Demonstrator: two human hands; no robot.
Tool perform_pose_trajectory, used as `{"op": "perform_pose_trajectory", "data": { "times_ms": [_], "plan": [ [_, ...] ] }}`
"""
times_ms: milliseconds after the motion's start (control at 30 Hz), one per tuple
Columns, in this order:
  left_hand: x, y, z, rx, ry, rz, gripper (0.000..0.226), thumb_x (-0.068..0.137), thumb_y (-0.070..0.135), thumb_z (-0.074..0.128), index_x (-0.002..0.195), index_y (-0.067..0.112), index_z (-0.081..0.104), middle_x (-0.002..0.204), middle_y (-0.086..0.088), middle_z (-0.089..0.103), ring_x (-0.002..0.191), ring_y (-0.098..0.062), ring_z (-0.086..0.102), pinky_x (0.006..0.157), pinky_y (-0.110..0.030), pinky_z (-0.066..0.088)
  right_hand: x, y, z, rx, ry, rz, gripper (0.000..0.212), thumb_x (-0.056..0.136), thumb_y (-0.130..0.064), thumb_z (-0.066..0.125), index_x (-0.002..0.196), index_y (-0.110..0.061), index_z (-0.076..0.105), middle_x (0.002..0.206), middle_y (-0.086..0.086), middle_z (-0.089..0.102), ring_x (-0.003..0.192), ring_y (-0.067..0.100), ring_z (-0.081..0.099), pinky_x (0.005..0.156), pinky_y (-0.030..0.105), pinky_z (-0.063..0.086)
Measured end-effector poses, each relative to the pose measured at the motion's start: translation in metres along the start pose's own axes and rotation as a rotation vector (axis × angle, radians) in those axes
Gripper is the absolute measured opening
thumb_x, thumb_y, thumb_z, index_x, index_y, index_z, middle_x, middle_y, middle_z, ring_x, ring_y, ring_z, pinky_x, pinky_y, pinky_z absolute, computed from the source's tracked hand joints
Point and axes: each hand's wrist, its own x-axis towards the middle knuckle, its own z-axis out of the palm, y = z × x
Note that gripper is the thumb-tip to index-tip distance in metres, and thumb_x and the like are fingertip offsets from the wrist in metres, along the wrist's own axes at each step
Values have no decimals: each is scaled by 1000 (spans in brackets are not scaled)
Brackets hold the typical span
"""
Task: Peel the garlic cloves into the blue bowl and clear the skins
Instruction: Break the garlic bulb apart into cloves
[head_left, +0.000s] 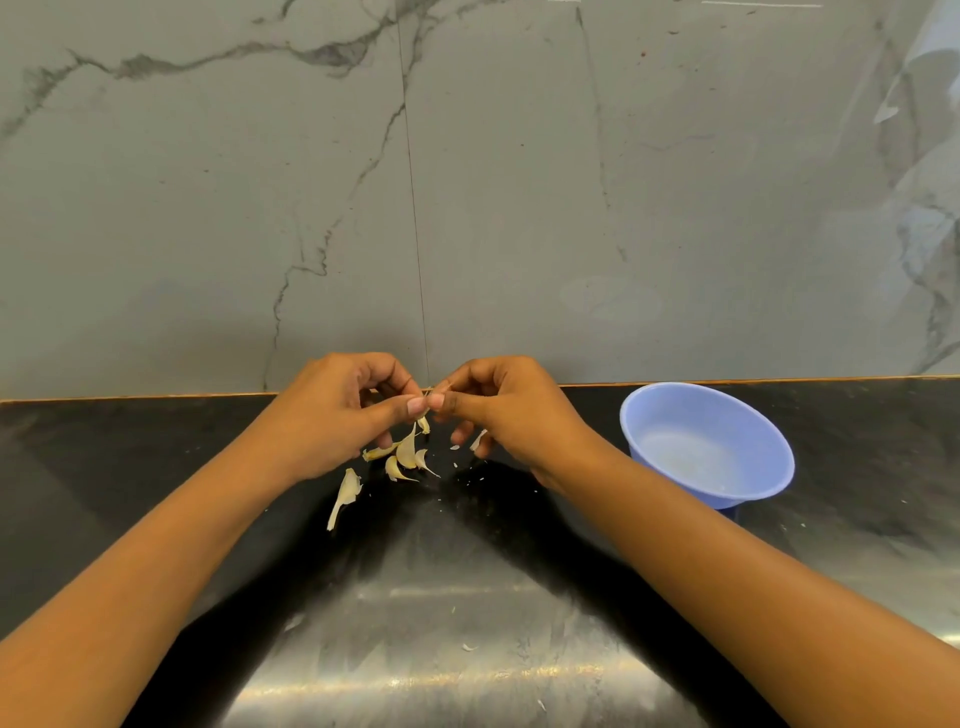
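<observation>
Here, the left hand (332, 415) and right hand (511, 410) meet fingertip to fingertip, both pinching one small garlic clove (424, 422). Its pale cream tip hangs downward between the thumbs, the rest hidden. Just beneath the left hand's fingers, curved, pointed cloves and skins (408, 456) lie on the black counter (467, 597). One long piece (347, 491) slants down-left below that wrist. The blue bowl (675, 415) sits apart, right of the right hand.
</observation>
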Motion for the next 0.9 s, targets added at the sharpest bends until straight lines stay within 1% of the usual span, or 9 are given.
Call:
{"op": "perform_pose_trajectory", "data": {
  "times_ms": [200,300,400,467,567,633,700,800,900],
  "plan": [
    [2,-1,1,-296,52,35,6,88,16,63,83,13,64,73,7,69,53,-10,61,40,-19,43,2,2,-2,166,-31,141,10,89,-14,66,79,-13,67,68,0,67,49,8,57,40,17,42],
    [4,-4,-5,-438,103,-22,5,86,16,62,83,12,62,76,4,72,54,-9,62,39,-18,42,3,-1,-13,-112,11,108,10,89,-14,65,79,-12,67,70,1,67,49,8,58,41,20,45],
    [7,-13,-20,-206,36,-121,6,90,16,63,84,14,64,80,5,75,59,-6,65,44,-20,45,1,-14,-43,-665,74,44,11,91,-14,59,86,-11,69,71,5,68,54,15,62,56,27,54],
    [8,-19,-27,86,-54,-147,6,88,21,68,83,20,67,75,10,74,58,-2,65,49,-20,44,-3,-19,-59,-817,-46,117,14,94,-9,54,96,-13,68,72,4,65,54,13,61,59,21,52],
    [7,-19,-26,312,-152,-124,8,82,27,75,79,34,72,70,16,72,64,4,64,62,-20,48,-5,-17,-64,-944,-129,180,19,93,-5,56,105,-12,69,79,4,67,59,13,62,64,22,54],
    [6,-18,-25,344,-180,-115,12,80,28,77,80,40,73,72,21,71,73,7,64,75,-22,50,-3,-15,-61,-1060,-73,116,18,89,-6,62,101,-14,72,91,5,71,73,17,65,74,28,56],
    [5,-18,-27,318,-215,-137,14,79,28,77,85,40,73,77,21,72,81,4,65,83,-26,52,-2,-14,-60,-1179,2,64,11,85,-12,67,94,-16,72,93,4,70,82,21,65,74,31,53],
    [4,-15,-24,292,-115,-100,21,84,24,72,92,43,69,83,19,71,87,-4,65,87,-35,52,3,-9,-58,-1254,141,10,11,87,-19,66,96,-14,68,96,8,67,89,27,62,68,30,44],
    [3,-7,-11,296,24,-3,20,89,28,65,103,42,67,91,24,65,91,-6,61,82,-32,50,9,-1,-42,-1079,174,-23,20,92,-29,58,104,-15,66,101,10,66,95,29,59,73,31,42]
  ]
}}
